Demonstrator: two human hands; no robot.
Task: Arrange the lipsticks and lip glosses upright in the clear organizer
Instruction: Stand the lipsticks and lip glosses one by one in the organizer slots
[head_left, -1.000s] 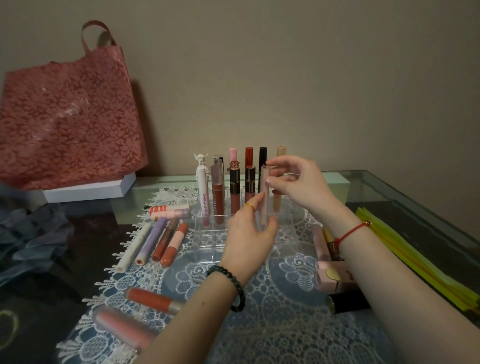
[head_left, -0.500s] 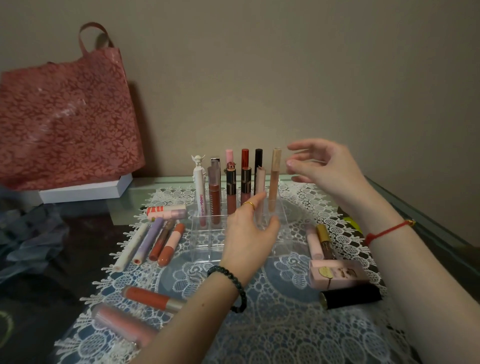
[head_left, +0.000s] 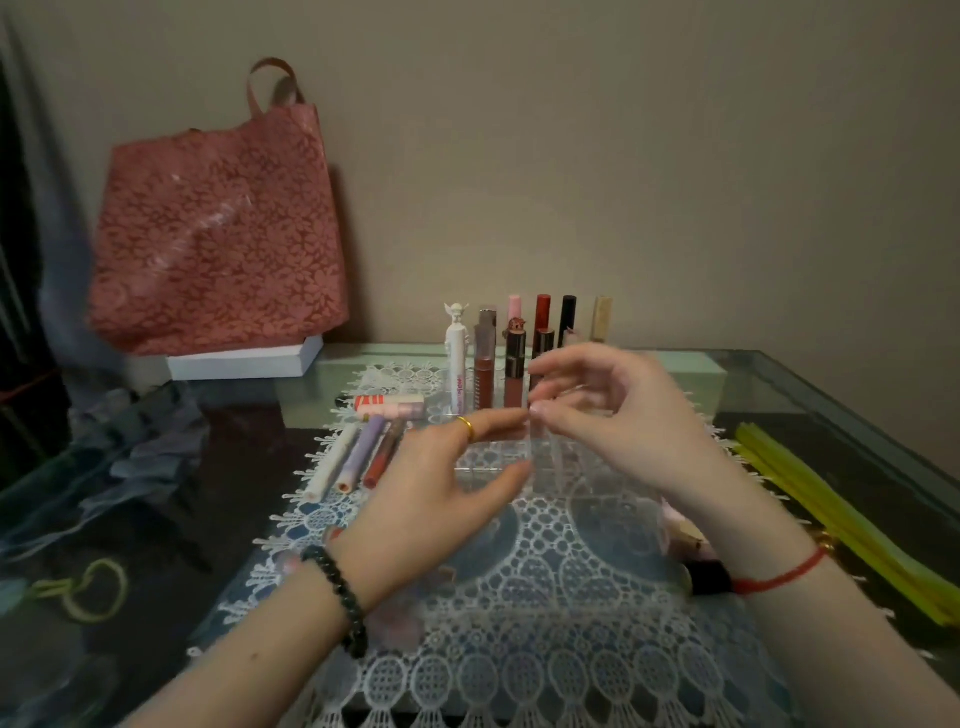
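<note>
Toward the far edge of the mat (head_left: 545, 623): organizer (head_left: 550, 462), upright tubes (head_left: 514, 364) in its back rows. Left hand (head_left: 441, 499) at its front-left corner, fingers straight, contact unclear. Right hand (head_left: 634, 415) above its middle, fingers loosely curled, nothing visible in them. Loose tubes (head_left: 358, 457) flat by the mat's left edge.

A plain beige wall (head_left: 675, 156) fills the back, in dim, warm light. Below it stands a glass-topped counter (head_left: 831, 395), dark under the glass, with a white lace runner (head_left: 571, 649) laid across it. At the left a red floral bag (head_left: 218, 249) leans against the wall on a white box (head_left: 244, 361), near crumpled grey-blue cloth (head_left: 130, 441).
</note>
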